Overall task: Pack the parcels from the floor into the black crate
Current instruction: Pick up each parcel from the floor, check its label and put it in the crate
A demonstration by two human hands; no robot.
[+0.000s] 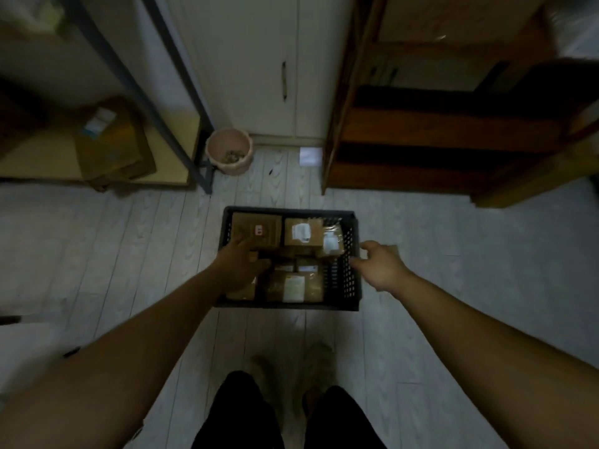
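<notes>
The black crate point(351, 286) stands on the pale floor in front of my feet, holding several brown parcels with white labels point(303, 233). My left hand point(240, 265) reaches over the crate's left rim and lies palm down on the parcels inside, fingers spread. My right hand point(379, 265) is at the crate's right wall, thumb and fingers closed over its rim. A small brown piece point(391, 248) shows just beyond my right hand; I cannot tell whether it is a parcel.
A pink bucket point(229, 150) stands behind the crate by a white cabinet point(259, 76). Wooden shelving point(421, 140) stands at the right, a low shelf with a cardboard box point(110, 144) at the left. A white paper point(310, 156) lies on the floor.
</notes>
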